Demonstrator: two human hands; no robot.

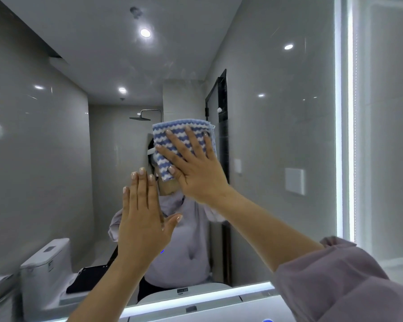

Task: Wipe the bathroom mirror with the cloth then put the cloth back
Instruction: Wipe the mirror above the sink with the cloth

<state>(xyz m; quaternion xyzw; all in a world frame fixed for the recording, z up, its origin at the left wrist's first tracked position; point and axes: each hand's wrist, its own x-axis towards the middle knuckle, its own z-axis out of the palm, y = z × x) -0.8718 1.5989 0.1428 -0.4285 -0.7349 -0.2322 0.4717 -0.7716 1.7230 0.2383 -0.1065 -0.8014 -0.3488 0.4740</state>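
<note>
We see the right hand (pixel 196 173) open, fingers straight and spread, pressing the cloth (pixel 184 133) flat against the mirror (pixel 277 135) around the middle of the glass; cloth is blue-and-white wavy striped, folded into a pad; its lower right part is hidden under the palm, so we cannot make out its full outline; left hand (pixel 142 219) is open too, fingers straight and close together, thumb out, holding nothing, raised just below and left of the cloth; we cannot tell if it touches the glass or hovers off it; left forearm is cut off at the bottom edge; right sleeve (pixel 347 282), mauve, is pushed up the forearm and cut off at the lower right corner; the person's reflection is mostly hidden behind both hands and the cloth; reflected toilet (pixel 44 270) sits lower left with a dark thing (pixel 89 280) beside it, too unclear to name; reflected shower head (pixel 140 117) shows above the cloth; lit strip (pixel 344 112) runs down the mirror's right side; faint smears near the top of the glass are hard to make out
</note>
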